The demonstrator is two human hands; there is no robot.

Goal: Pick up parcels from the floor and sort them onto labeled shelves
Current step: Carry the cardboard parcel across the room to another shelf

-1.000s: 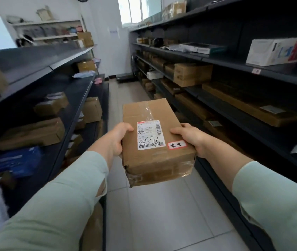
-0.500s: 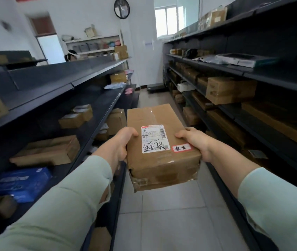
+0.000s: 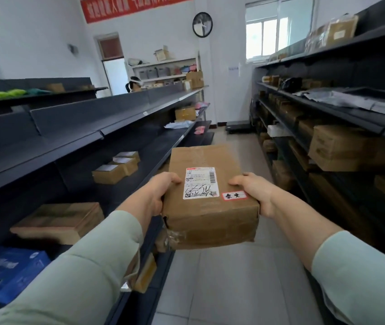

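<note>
I hold a brown cardboard parcel [image 3: 206,216] flat in front of me, above the aisle floor. It carries a white shipping label with handwriting and a small red-edged sticker. My left hand [image 3: 155,195] grips its left side, thumb on top. My right hand [image 3: 254,191] grips its right side by the sticker. Dark shelves run along the left [image 3: 125,123] and along the right [image 3: 341,113] of the aisle.
Cardboard boxes [image 3: 116,171] and a blue pack [image 3: 10,268] lie on the left shelves, with a large box [image 3: 341,151] on the right ones. A tiled aisle [image 3: 229,285] runs ahead to a floor scale [image 3: 237,126]. A person's head [image 3: 134,83] shows behind the left shelving.
My view has lifted and turned left, bringing the back wall, clock and banner into sight. The parcel stays held in both hands, in the same grip.
</note>
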